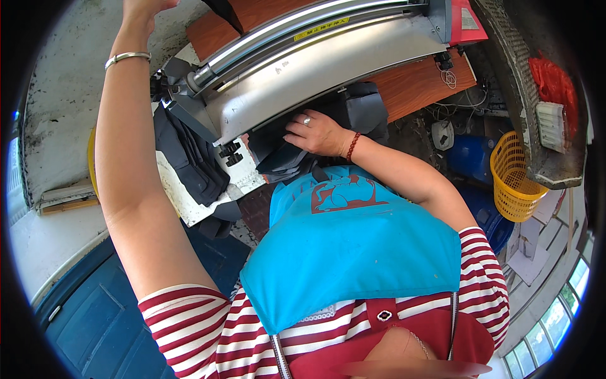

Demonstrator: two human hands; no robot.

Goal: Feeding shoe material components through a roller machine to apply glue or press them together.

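Note:
My right hand (pixel 322 134), with a ring and a red bead bracelet, reaches under the front edge of a roller machine's metal plate (pixel 328 76). Its curled fingers grip the edge of dark grey sheet material (pixel 273 146) stacked in front of my apron. Which layers lie between the fingers is partly hidden. My left arm stretches far forward along the machine's left end. Only part of my left hand (pixel 144 9) shows at the top edge, and most of its fingers are cut off. A dark strip (pixel 224 12) crosses the rollers at the top.
More folded dark grey pieces (pixel 192 155) hang over a white board (pixel 183 192) at the left. Black knobs (pixel 231 153) stick out below the plate. At the right are a yellow plastic basket (pixel 514 177), blue drums (pixel 472 158) and loose cables (pixel 449 77).

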